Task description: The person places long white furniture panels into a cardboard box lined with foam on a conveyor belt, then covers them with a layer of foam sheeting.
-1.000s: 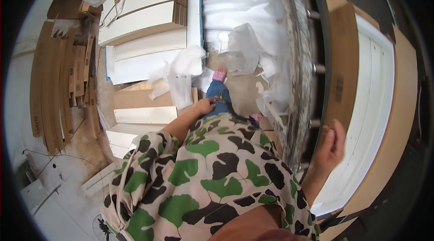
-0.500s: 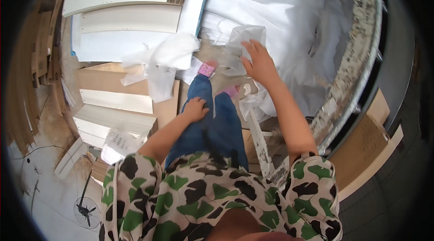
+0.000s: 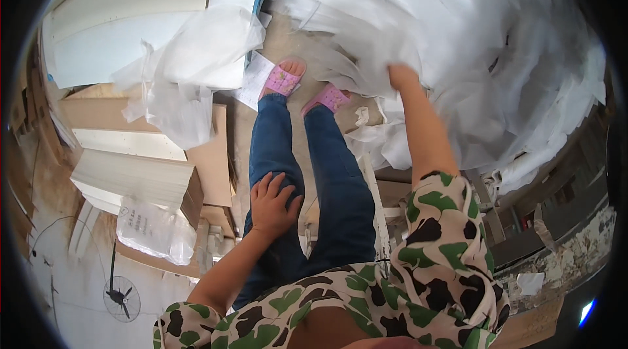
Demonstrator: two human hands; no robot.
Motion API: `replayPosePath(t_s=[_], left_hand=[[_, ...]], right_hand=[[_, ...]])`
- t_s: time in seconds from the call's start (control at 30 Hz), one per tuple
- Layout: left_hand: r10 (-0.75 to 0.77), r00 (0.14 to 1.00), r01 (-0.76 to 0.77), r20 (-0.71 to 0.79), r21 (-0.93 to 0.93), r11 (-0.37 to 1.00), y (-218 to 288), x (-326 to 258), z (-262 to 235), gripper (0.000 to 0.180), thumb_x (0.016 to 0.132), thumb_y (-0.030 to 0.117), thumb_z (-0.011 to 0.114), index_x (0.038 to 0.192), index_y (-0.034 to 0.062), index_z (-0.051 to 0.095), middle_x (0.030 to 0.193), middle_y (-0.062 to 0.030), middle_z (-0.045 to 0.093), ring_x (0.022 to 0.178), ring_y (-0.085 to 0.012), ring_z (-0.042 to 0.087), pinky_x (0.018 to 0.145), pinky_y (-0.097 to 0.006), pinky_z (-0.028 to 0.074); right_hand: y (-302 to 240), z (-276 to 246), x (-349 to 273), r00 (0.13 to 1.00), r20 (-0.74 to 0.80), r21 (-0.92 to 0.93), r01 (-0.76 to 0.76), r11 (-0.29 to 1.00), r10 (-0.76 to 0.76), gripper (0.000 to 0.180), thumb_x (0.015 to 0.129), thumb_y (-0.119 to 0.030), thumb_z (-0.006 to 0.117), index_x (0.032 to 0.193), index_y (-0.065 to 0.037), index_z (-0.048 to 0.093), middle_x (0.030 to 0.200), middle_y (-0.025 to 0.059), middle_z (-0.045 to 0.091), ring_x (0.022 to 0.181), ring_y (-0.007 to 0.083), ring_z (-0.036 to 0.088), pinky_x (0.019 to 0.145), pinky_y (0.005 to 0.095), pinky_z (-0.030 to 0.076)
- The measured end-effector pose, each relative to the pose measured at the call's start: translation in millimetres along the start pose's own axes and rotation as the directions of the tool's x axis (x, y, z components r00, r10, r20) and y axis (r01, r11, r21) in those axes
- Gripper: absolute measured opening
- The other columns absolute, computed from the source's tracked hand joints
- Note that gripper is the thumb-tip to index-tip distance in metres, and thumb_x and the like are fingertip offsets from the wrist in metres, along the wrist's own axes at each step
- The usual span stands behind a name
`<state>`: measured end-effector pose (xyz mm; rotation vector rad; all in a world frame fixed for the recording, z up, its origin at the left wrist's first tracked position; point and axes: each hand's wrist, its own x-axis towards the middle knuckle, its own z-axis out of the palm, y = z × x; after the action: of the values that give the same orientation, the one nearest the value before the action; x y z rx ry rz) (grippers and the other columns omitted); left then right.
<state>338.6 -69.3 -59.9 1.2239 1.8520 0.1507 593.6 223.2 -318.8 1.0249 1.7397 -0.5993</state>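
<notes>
Head view: the left hand [image 3: 271, 204] lies flat on the left thigh of the blue jeans [image 3: 288, 153], fingers spread, its grip open and empty. The right hand [image 3: 400, 77] reaches forward into the heap of white plastic sheeting [image 3: 471, 41] beyond the pink sandals [image 3: 307, 87]; its fingers are buried there, so I cannot tell whether its grip is closed.

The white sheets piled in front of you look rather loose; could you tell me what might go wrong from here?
The right hand reaches into the heap of white sheets, which could slide down. Loose sheets and paper lie around the pink sandals, so slipping seems possible. The left hand braces only on the thigh.
</notes>
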Motion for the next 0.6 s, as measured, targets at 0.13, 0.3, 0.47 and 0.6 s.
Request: replayPosePath(t_s=[0.13,0.3,0.47,0.6], left_hand=[[-0.017,1.0,0.017,0.007,0.004,1.0,-3,-2,-1,0.022,0.067,0.022,0.067,0.085,0.0103,0.064,0.11,-0.0096,0.054,0.108,-0.0319,0.045,0.09,-0.044,0.032],[-0.02,0.999,0.016,0.043,0.095,0.995,-11,-6,-10,0.022,0.068,0.021,0.068,0.087,0.0106,0.063,0.11,-0.0102,0.054,0.108,-0.032,0.045,0.09,-0.042,0.033],[0.052,0.993,-0.065,0.108,0.125,0.99,-4,3,-12,0.023,0.067,0.02,0.069,0.087,0.0099,0.063,0.11,-0.0109,0.054,0.109,-0.0332,0.045,0.09,-0.042,0.033],[0.103,0.981,-0.124,0.162,0.125,0.984,-1,14,-15,0.024,0.065,0.019,0.069,0.087,0.0098,0.063,0.112,-0.0116,0.052,0.109,-0.0354,0.044,0.089,-0.044,0.033]], right_hand=[[-6,142,-105,0.902,0.432,0.109,-0.043,0.993,-0.009,0.025,0.071,-0.011,0.052,0.092,-0.005,0.065,0.102,0.0159,0.06,0.096,0.0276,0.058,0.08,0.0387,0.047],[-13,96,-184,0.646,0.741,0.342,-0.126,0.931,-0.184,0.032,0.075,-0.029,0.054,0.095,-0.006,0.064,0.103,0.0162,0.06,0.096,0.0304,0.057,0.082,0.0384,0.045],[109,76,-107,0.943,-0.124,0.414,-0.234,0.88,0.309,0.044,0.071,-0.046,0.061,0.096,-0.009,0.063,0.1,0.0152,0.059,0.095,0.032,0.056,0.083,0.042,0.044],[188,18,-86,0.756,-0.201,0.011,-0.634,0.773,0.623,0.079,0.066,-0.048,0.066,0.132,-0.023,0.031,0.137,0.0119,0.027,0.121,0.0363,0.031,0.095,0.052,0.03]])
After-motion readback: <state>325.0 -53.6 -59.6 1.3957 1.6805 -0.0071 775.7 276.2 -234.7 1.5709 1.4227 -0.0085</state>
